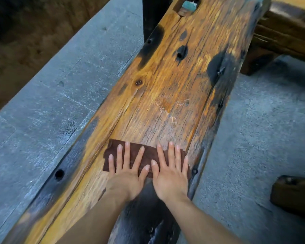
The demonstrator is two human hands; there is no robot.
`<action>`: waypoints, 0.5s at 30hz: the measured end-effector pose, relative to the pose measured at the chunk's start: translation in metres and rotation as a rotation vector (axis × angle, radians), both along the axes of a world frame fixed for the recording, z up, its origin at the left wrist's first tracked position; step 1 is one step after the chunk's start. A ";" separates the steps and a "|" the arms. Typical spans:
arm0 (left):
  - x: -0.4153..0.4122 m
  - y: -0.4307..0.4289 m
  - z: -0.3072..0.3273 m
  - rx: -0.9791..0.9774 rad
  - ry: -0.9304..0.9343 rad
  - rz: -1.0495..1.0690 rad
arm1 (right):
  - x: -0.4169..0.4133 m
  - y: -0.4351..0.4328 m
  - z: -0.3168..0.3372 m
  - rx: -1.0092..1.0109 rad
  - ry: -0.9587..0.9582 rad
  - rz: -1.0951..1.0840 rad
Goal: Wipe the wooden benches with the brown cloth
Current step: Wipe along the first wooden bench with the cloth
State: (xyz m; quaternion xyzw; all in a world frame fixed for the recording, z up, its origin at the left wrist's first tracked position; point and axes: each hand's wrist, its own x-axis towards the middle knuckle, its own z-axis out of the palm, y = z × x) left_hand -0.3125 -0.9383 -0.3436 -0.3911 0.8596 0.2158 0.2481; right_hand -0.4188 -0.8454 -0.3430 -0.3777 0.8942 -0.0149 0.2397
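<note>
One brown cloth (144, 158), dark, spread flat across the near part of the wooden bench (165, 88). Two hands: left hand (126, 171) and right hand (171, 171), both flat, fingers splayed, pressing on it. Plank orange-grained with black patches. Second bench (285, 32) at right. Grey concrete floor (51, 95).

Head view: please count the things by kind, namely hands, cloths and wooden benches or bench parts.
Hands: 2, left hand and right hand, flat on the cloth.
Cloths: 1, brown cloth.
Wooden pieces: 3, long bench, second bench, wooden block.
Total: 6.
</note>
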 end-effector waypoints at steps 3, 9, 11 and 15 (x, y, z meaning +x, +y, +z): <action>0.008 0.023 0.002 0.007 -0.004 -0.020 | 0.011 0.025 0.002 0.012 -0.001 -0.026; 0.024 0.059 -0.001 -0.003 -0.028 -0.069 | 0.034 0.062 0.006 0.036 -0.012 -0.080; 0.030 0.066 -0.002 -0.006 -0.036 -0.085 | 0.040 0.071 0.008 0.050 -0.028 -0.088; 0.038 0.074 0.004 0.013 -0.067 -0.138 | 0.052 0.082 0.013 0.068 -0.089 -0.135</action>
